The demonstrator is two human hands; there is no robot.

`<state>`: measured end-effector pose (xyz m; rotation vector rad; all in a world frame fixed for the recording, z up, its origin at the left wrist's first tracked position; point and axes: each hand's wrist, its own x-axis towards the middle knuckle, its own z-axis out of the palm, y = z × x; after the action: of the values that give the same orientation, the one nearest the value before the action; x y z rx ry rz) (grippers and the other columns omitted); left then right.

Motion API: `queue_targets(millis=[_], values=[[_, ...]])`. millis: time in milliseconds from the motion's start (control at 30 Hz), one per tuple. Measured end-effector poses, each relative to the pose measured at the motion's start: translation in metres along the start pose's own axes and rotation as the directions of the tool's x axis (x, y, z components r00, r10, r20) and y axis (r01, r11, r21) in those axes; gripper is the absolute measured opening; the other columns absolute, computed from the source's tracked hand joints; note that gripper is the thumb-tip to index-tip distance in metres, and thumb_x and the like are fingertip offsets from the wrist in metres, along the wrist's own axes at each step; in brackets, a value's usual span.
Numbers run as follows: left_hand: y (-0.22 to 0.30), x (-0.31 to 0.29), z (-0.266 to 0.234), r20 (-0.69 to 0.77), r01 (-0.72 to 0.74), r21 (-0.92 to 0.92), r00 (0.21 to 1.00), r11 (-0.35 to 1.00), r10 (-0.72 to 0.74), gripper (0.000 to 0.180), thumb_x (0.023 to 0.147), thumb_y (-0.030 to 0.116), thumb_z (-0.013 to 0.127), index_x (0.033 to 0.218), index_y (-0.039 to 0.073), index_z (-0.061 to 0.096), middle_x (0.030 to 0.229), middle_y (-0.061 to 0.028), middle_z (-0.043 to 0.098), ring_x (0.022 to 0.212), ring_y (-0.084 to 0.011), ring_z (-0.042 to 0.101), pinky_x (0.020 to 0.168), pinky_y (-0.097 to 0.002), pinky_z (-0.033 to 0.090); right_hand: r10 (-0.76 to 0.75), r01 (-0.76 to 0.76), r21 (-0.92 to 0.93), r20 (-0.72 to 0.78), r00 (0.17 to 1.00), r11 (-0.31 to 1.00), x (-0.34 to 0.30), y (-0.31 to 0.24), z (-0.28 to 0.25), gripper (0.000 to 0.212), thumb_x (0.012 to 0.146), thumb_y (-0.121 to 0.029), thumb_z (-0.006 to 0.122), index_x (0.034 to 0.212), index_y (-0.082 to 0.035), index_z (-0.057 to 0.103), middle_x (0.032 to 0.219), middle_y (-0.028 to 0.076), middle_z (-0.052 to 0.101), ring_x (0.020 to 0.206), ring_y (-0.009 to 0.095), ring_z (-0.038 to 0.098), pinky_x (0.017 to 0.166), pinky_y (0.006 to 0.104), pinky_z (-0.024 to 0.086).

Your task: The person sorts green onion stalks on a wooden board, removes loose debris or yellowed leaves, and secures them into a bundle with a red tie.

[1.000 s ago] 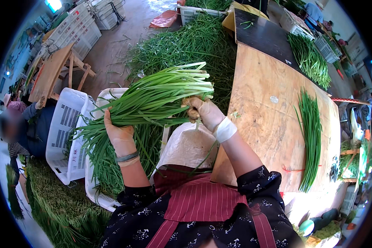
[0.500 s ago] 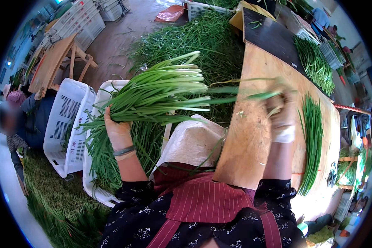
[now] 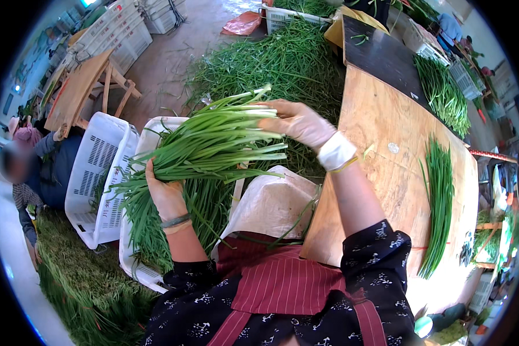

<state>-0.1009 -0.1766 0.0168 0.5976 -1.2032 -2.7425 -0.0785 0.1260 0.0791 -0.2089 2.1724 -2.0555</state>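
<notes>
A thick bunch of green chives [image 3: 213, 135] lies across my left hand [image 3: 166, 195], its pale stem ends pointing right and its leafy ends hanging left. My left hand is closed around the bunch from below, thumb up along its side. My right hand [image 3: 300, 123], in a thin pale glove with a white cuff, reaches over from the right. Its fingers are closed at the pale stem ends; exactly which stalks they grip is hard to make out. Under the bunch stands a white crate [image 3: 127, 245] filled with more chives.
The wooden board [image 3: 380, 144] at my right bears a neat row of chives [image 3: 438, 207]. A big heap of chives [image 3: 271, 60] covers the floor ahead. Another white crate [image 3: 98, 155] leans at left, beside a seated person [image 3: 55, 167]. White cloth [image 3: 274, 202] covers my lap.
My right hand has moved left from above the board to the bunch's stem ends. The loose stalks it held over the board are no longer seen there. My left hand stays nearly still.
</notes>
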Motion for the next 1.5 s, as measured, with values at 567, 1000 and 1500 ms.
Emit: queue_targets(millis=[567, 1000, 1500], values=[[-0.006, 0.012, -0.011, 0.04, -0.012, -0.158, 0.999, 0.987, 0.019, 0.036, 0.088, 0.031, 0.045, 0.114, 0.007, 0.055, 0.115, -0.0085, 0.056, 0.103, -0.0237, 0.054, 0.088, -0.0416, 0.045, -0.271, 0.489, 0.073, -0.757, 0.595, 0.869, -0.067, -0.034, -0.065, 0.039, 0.086, -0.02, 0.056, 0.121, -0.002, 0.047, 0.087, 0.005, 0.059, 0.082, 0.015, 0.055, 0.086, 0.0291, 0.044], [-0.003, -0.003, 0.002, 0.295, -0.018, -0.229, 0.952, 0.973, 0.087, 0.026, 0.088, 0.022, 0.047, 0.107, 0.005, 0.055, 0.111, -0.0114, 0.057, 0.099, -0.0229, 0.056, 0.085, -0.0398, 0.048, -0.182, 0.195, 0.159, -0.092, 0.979, 0.968, -0.015, 0.026, 0.016, 0.029, 0.085, -0.027, 0.059, 0.102, -0.005, 0.063, 0.119, 0.005, 0.054, 0.11, 0.014, 0.045, 0.097, 0.0297, 0.034], [0.013, 0.039, -0.048, 0.051, -0.112, -0.174, 0.991, 0.978, 0.122, 0.034, 0.088, 0.028, 0.048, 0.114, 0.006, 0.051, 0.115, -0.0131, 0.054, 0.102, -0.0283, 0.054, 0.085, -0.0442, 0.047, -0.213, -0.589, -0.456, -0.874, 0.436, 0.667, -0.109, 0.004, -0.133, 0.027, 0.088, -0.029, 0.049, 0.093, -0.006, 0.063, 0.084, 0.018, 0.064, 0.074, 0.033, 0.06, 0.077, 0.0386, 0.05]])
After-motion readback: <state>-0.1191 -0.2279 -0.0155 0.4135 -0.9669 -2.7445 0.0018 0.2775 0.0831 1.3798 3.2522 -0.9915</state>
